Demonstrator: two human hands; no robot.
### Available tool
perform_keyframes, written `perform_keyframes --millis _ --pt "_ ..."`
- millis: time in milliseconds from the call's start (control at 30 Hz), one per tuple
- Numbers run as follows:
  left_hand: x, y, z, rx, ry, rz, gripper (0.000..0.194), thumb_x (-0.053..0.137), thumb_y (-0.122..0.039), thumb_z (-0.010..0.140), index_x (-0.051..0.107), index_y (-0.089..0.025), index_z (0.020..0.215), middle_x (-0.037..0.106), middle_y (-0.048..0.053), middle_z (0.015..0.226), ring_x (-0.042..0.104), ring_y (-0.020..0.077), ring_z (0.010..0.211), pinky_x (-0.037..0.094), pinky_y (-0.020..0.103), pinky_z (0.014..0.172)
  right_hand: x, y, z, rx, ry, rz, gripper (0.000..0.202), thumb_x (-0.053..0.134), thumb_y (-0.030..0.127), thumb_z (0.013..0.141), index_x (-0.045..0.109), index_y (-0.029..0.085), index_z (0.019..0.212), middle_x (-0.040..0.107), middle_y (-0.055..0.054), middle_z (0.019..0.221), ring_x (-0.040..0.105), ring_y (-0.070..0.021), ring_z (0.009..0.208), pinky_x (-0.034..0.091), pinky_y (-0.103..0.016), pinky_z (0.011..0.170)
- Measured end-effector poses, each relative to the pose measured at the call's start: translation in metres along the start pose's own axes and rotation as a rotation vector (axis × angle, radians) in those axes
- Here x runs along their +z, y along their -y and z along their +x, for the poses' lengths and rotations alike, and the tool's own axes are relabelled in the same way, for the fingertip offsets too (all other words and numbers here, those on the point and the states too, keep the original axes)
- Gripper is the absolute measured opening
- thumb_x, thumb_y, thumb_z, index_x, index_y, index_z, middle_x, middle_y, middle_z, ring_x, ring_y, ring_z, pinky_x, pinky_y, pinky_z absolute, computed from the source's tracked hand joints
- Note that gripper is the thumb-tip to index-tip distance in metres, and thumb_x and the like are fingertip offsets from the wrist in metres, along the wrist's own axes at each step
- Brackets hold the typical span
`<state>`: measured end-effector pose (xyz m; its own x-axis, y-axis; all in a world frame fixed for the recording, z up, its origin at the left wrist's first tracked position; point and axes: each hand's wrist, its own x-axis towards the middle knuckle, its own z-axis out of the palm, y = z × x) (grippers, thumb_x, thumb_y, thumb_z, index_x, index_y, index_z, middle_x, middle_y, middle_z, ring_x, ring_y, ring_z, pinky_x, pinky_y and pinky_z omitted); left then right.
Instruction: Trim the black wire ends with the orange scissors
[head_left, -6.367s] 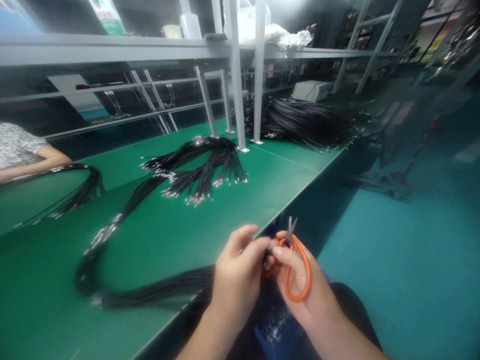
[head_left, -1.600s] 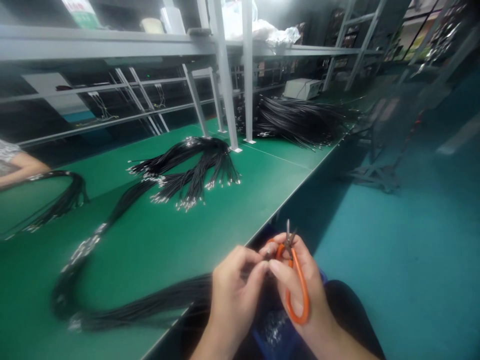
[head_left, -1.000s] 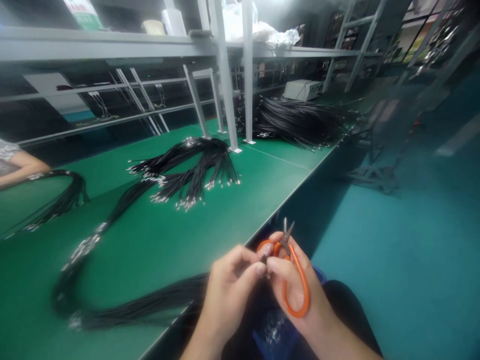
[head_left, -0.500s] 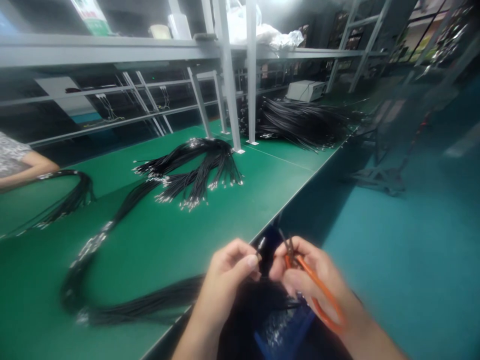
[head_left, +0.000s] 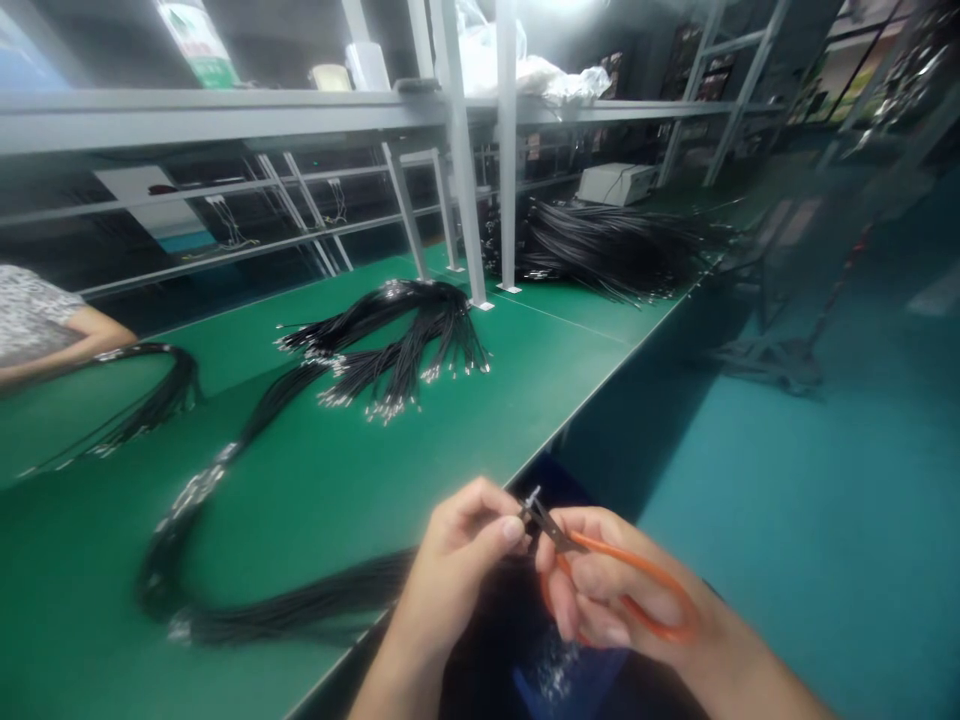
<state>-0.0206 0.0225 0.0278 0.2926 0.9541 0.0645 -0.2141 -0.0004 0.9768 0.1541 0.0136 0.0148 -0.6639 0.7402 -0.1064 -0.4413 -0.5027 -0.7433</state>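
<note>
My left hand (head_left: 476, 535) pinches the end of a black cable close to its small metal connector (head_left: 534, 494), near the table's front edge. In my right hand (head_left: 607, 580) are orange-handled scissors (head_left: 660, 572), their dark blades parted at the connector. Whether the blades touch the metal or the cable, I cannot tell. A long bundle of black cables (head_left: 300, 597) curves across the green table and passes behind my left wrist. Below my hands a blue bag or bin (head_left: 581, 690) holds small shiny bits, blurred.
More black cables with metal ends (head_left: 397, 370) lie mid-table, and a thick pile (head_left: 607, 245) lies farther back by a white box (head_left: 616, 184). Shelf posts (head_left: 507, 150) stand on the table (head_left: 525, 395). At the left another person's arm (head_left: 101, 328) rests beside cables.
My right hand has turned the scissors leftward, bringing the blades from upright beside my left hand to the connector. My left hand keeps its pinch. The view has shifted slightly.
</note>
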Motion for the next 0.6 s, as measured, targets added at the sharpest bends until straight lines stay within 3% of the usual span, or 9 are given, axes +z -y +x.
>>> perform_keyframes --millis 233,400,600 --pt "0.000 -0.001 0.000 0.016 0.005 0.014 0.012 0.063 -0.020 0.082 0.059 -0.015 0.072 0.059 0.000 0.069 0.053 0.0113 0.066 0.042 0.022 0.064 0.000 0.008 0.000 0.040 -0.031 -0.060 0.028 0.072 0.030 0.069 0.058 0.014 0.085 0.068 -0.002 0.059 0.037 -0.0010 0.031 0.026 -0.014 0.033" --pt "-0.002 0.002 0.002 0.004 -0.005 0.062 0.012 0.063 -0.023 0.082 0.059 -0.015 0.073 0.059 0.000 0.068 0.053 0.0120 0.066 0.042 0.024 0.065 -0.001 0.012 -0.002 0.094 -0.140 -0.289 0.025 0.073 0.029 0.071 0.056 0.015 0.084 0.065 0.002 0.053 0.038 -0.0015 0.027 0.025 -0.011 0.028" --pt "0.001 0.001 0.001 0.013 -0.109 0.200 0.013 0.067 -0.025 0.078 0.061 -0.016 0.071 0.056 -0.001 0.067 0.050 0.0116 0.064 0.040 0.022 0.061 0.002 0.014 -0.012 0.101 -0.123 -0.334 0.032 0.075 0.036 0.069 0.055 0.016 0.085 0.065 0.001 0.058 0.042 -0.0017 0.033 0.028 -0.011 0.033"
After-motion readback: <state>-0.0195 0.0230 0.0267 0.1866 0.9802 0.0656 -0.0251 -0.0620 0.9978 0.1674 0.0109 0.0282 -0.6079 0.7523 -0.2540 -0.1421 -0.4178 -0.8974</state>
